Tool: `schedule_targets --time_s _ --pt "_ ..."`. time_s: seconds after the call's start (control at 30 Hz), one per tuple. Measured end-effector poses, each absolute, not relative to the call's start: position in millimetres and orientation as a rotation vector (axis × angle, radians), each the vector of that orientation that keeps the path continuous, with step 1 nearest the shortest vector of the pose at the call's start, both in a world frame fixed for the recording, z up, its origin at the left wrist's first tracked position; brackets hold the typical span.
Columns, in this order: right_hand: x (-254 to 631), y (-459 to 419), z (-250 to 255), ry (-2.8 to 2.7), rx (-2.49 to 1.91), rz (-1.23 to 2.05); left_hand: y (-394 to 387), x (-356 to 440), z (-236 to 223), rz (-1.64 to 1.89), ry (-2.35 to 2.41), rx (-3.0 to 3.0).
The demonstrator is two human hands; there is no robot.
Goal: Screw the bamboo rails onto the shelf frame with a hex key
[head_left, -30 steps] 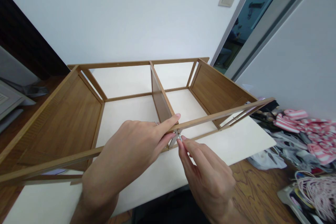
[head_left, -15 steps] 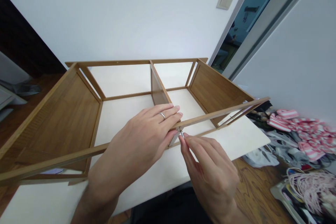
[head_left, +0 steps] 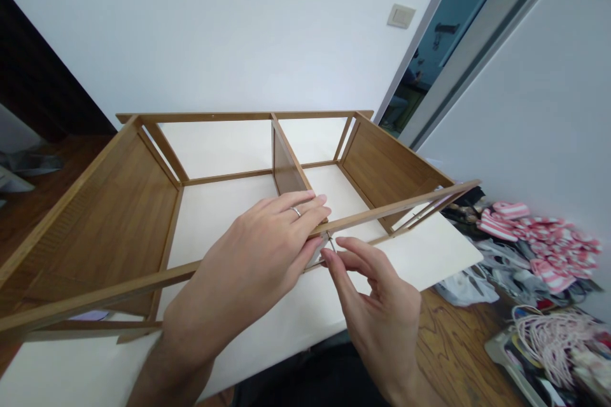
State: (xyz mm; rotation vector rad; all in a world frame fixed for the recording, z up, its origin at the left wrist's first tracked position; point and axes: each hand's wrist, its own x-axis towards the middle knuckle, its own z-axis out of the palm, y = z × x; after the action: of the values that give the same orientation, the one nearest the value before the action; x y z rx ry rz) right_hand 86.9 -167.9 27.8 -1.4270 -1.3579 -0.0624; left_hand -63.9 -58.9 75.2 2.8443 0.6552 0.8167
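A brown wooden frame with side panels and a middle divider lies on a white table. My left hand, a ring on one finger, is laid over the joint of the near rail and the divider. Its thumb presses from the near side, gripping the wood. Below that joint, a thin metal rod sticks out of the wood toward me. My right hand has thumb and index finger at the rod in a loose pinch; whether it is a screw or a hex key I cannot tell.
A white wall with a light switch rises behind the table. On the right floor lie a heap of pink-and-white striped cloth, plastic bags and a bin holding pale cord. A doorway opens at the back right.
My right thumb and index finger have spread a little around the rod, and the right hand has turned slightly. My left hand stays on the joint. The view has shifted slightly.
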Motion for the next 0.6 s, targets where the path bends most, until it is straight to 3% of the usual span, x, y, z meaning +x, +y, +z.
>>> schedule_targets --time_s 0.33,0.43,0.6 --pt "88.4 -162.7 16.9 -1.249 -1.189 0.426 -55.7 -70.7 73.2 0.771 0.58 2.859" --pt "90.0 -164.1 14.2 -1.341 -1.213 0.28 -51.8 -73.7 71.1 0.748 0.515 2.905" --pt "94.9 -158.4 15.1 -1.573 -1.263 -0.255 -51.1 -77.0 69.9 0.727 0.478 2.93"
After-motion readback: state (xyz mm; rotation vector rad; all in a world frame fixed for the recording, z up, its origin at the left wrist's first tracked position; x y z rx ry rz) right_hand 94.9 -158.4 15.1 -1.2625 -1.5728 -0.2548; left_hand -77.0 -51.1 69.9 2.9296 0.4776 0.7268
